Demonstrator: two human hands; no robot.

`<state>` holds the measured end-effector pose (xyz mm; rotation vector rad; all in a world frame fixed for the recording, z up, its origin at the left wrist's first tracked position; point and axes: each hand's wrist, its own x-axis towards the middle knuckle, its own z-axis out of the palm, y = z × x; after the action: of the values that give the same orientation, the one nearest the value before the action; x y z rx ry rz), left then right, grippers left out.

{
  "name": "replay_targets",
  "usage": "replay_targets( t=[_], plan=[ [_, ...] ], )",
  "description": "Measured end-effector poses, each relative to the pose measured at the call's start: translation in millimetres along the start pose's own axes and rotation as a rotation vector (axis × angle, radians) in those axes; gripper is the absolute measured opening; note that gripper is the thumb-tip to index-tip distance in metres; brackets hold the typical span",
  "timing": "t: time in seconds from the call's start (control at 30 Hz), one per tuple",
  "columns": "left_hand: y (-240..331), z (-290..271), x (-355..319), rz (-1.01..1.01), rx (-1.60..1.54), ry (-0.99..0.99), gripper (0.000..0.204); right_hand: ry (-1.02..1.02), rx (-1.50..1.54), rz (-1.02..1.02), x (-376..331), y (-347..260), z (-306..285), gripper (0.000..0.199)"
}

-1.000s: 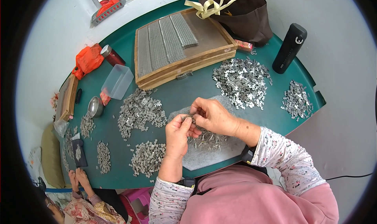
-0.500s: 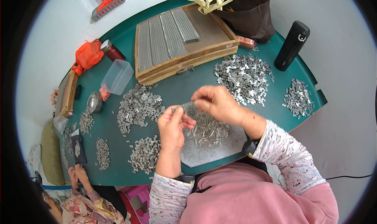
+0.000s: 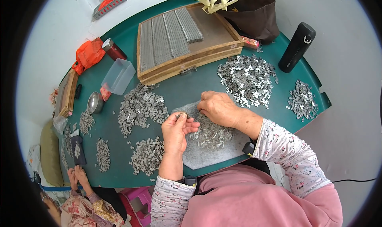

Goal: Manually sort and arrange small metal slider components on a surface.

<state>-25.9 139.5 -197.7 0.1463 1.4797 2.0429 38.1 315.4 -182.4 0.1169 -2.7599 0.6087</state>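
Observation:
My left hand [image 3: 174, 134] is closed, with thumb and forefinger pinching a small metal piece [image 3: 180, 115]; its exact form is too small to tell. To its right, my right hand [image 3: 219, 109] reaches down with bent fingers drawn together at the far side of a heap of thin metal pins [image 3: 213, 136]. Whatever is between those right fingertips is hidden. The pins lie tangled on a grey felt mat [image 3: 199, 158] at the table's near edge. Heaps of small grey metal links [image 3: 142, 109] lie left of my hands, and shinier metal links [image 3: 248, 82] lie beyond my right hand.
A wooden tray [image 3: 191, 57] with rows of assembled strips stands at the back of the green table [image 3: 191, 84]. Around it are a brown bag [image 3: 254, 16], a black bottle [image 3: 296, 48], a clear plastic box [image 3: 119, 78] and a metal bowl [image 3: 95, 103]. A co-worker's hands [image 3: 78, 177] are at the lower left.
My right hand has come down and slightly right, from beside the left hand to the pin heap. The left hand has barely moved and keeps its pinch.

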Motion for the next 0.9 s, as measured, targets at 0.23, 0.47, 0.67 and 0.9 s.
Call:
replay_targets(
  t=[0.23,0.47,0.67,0.9],
  plan=[
    [-4.4,-5.1,0.5,-0.007,-0.007,0.016,0.012,-0.073,-0.093,-0.034,5.0,-2.3,7.8,0.013],
    [-10.3,-2.7,2.1,0.014,0.075,-0.006,0.012,-0.056,-0.102,0.000,5.4,-6.5,7.8,0.011],
    [-10.6,0.7,-0.6,0.038,0.091,0.004,0.011,0.008,0.009,-0.039,5.9,1.1,7.2,0.009],
    [-13.7,-0.7,-3.5,0.127,0.140,-0.049,0.013,0.006,0.741,0.260,0.9,1.3,-1.1,0.009]
  ],
)
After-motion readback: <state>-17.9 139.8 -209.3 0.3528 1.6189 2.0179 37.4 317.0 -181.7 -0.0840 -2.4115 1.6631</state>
